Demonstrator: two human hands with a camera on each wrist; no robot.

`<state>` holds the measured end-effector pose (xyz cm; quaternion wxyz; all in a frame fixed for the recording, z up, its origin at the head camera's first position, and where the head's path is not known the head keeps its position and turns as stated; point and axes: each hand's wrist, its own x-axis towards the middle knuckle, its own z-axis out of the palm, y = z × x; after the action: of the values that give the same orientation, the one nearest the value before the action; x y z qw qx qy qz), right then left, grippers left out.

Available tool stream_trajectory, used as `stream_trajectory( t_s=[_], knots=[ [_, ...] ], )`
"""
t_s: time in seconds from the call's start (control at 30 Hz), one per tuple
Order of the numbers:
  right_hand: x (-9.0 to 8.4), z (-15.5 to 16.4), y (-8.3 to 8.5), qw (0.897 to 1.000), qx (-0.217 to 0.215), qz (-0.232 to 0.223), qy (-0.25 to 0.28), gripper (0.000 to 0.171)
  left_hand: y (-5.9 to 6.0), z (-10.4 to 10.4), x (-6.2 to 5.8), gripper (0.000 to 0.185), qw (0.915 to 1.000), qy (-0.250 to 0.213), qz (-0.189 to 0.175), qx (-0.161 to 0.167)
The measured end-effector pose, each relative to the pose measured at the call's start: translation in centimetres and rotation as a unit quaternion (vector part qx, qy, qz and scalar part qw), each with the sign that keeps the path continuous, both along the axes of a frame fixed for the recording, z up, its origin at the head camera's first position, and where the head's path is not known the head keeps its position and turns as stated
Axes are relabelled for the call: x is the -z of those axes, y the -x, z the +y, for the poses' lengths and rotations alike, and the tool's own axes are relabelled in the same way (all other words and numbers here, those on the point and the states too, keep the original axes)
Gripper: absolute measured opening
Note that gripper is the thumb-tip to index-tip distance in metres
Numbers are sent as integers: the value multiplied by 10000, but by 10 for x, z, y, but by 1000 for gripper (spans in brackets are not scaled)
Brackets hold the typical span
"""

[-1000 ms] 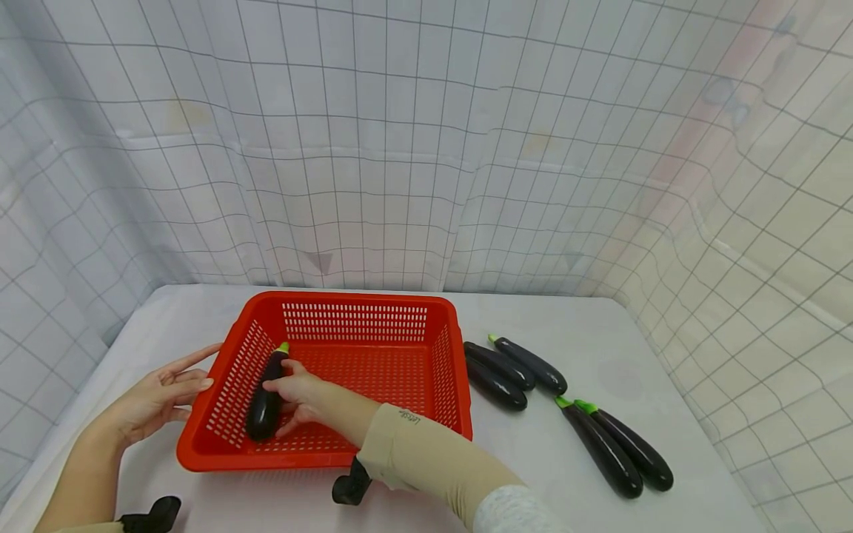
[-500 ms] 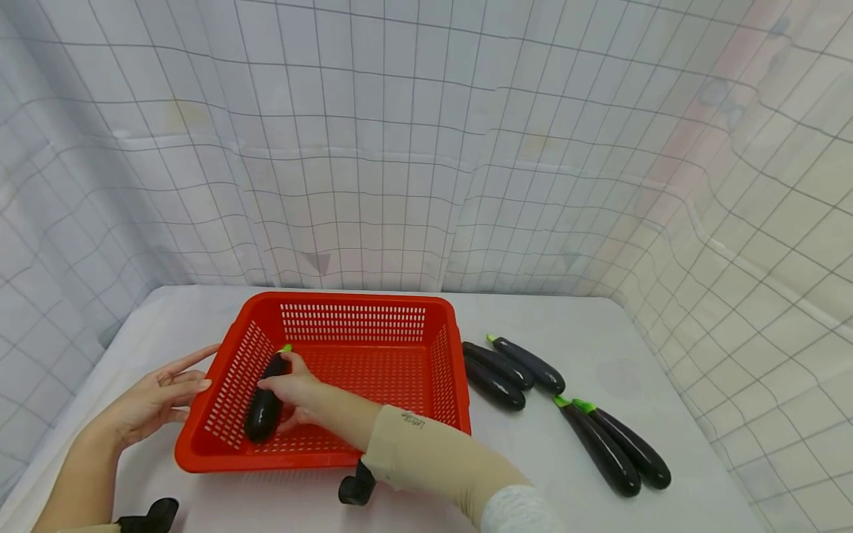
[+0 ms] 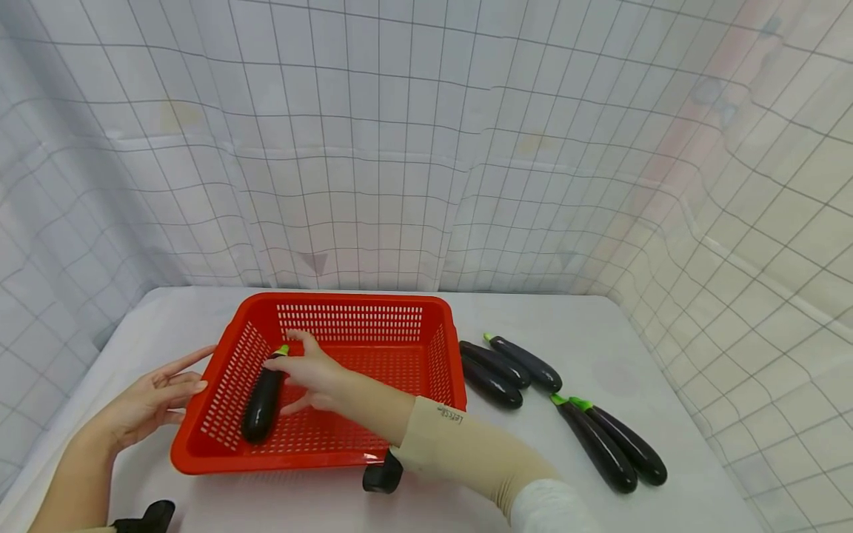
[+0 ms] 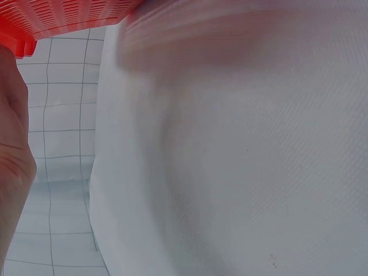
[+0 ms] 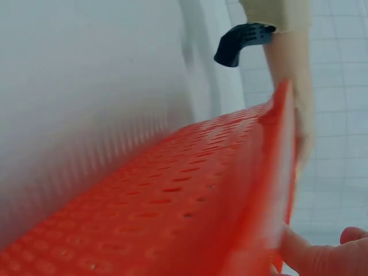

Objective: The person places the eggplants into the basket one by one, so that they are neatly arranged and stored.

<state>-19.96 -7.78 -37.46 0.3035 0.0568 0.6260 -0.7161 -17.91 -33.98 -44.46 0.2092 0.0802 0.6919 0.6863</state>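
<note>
A: Where is the eggplant [image 3: 262,398] found?

B: It is laid lengthwise along the left side of the red basket [image 3: 346,460], its green stem pointed toward the far wall.

A: How is the right hand [image 3: 309,370] placed?

B: It is spread open above the basket floor, the fingers extended; the fingertips are seen at the stem end of the eggplant, though whether contact is made cannot be told. Nothing is gripped.

A: And the left hand [image 3: 152,398]?

B: It is held open against the basket's left outer wall, with straight fingers at the rim.

A: What else is seen?

B: Four more eggplants [image 3: 506,364] are laid on the white table [image 3: 600,333] right of the basket, in two pairs.
</note>
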Motion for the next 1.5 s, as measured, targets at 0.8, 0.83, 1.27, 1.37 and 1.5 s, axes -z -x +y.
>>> stream_trajectory(
  t_s=[0.8, 0.83, 1.27, 1.37, 1.5],
  knots=[
    [-41, 98, -2, 9947, -606, 755, 343, 52, 2, -2, 1, 46, 9996, -225, -2, 147],
    [-41, 102, -1, 9944, -608, 793, 346, 53, 1, -2, 1, 47, 9996, -225, 17, 155],
    [-40, 159, 4, 9933, -385, 1054, 261, 53, 2, -2, 2, 46, 9999, -152, 4, 83],
    [-38, 170, 5, 9926, -356, 1127, 280, 55, 2, -2, 2, 46, 9999, -122, 2, 67],
    [-36, 184, 4, 9921, -269, 1168, 361, 57, 2, -1, 2, 45, 10000, -44, -19, 7]
  ],
)
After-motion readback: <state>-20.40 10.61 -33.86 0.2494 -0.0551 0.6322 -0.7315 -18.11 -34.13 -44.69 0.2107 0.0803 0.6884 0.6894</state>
